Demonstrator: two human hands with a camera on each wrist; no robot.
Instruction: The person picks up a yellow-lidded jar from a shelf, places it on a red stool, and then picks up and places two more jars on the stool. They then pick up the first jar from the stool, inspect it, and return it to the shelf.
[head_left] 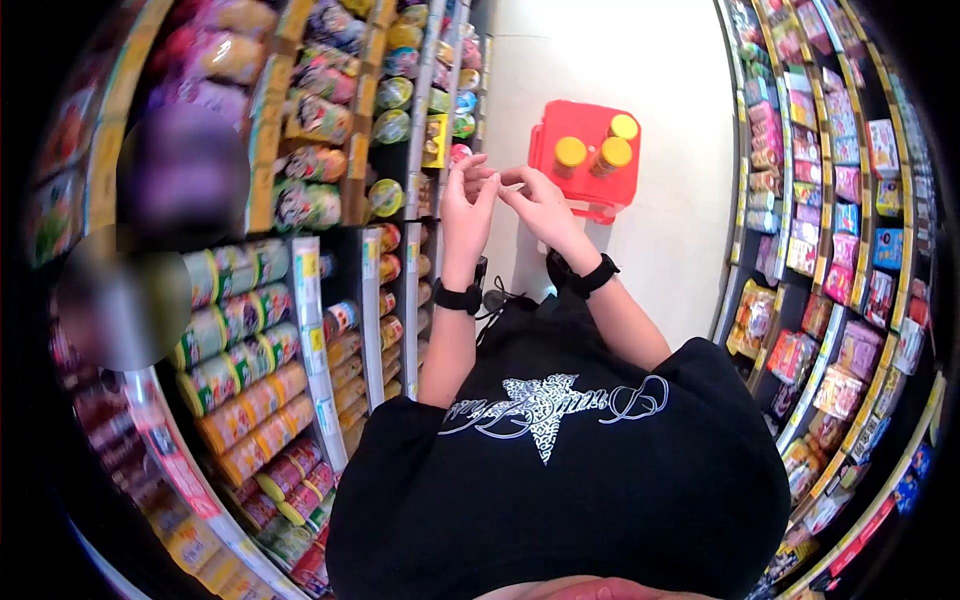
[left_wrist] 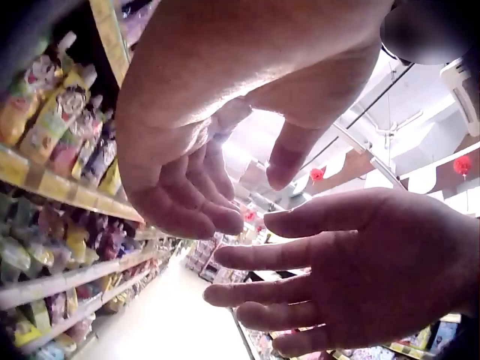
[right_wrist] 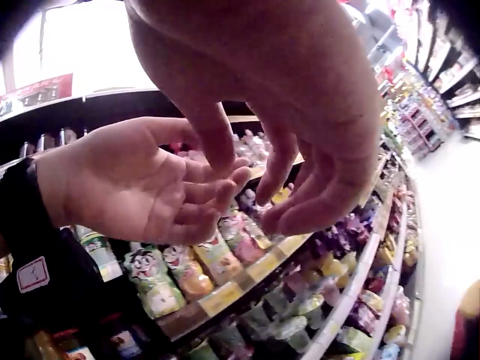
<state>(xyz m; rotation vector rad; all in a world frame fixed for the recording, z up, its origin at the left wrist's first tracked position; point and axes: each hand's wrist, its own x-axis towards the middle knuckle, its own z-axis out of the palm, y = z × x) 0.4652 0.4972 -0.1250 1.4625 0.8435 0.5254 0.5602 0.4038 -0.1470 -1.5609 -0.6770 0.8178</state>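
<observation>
My left hand (head_left: 466, 215) and right hand (head_left: 545, 208) are raised in front of the body, their fingertips close together, and nothing shows between them. In the left wrist view the left hand (left_wrist: 225, 105) has loosely bent fingers, while the right hand (left_wrist: 375, 270) spreads its fingers nearly straight. The right wrist view has the right hand (right_wrist: 285, 97) arching over the left hand (right_wrist: 139, 180), whose palm faces up. Beyond the hands, a red plastic stool-like piece (head_left: 602, 192) on the floor bears three yellow-lidded containers (head_left: 612, 156).
Shelves of jars and cans (head_left: 240, 320) and bagged sweets (head_left: 320, 110) line the left side, close to the left hand. Another shelf of packets (head_left: 840, 250) runs along the right. A pale floor aisle (head_left: 680, 70) lies between them.
</observation>
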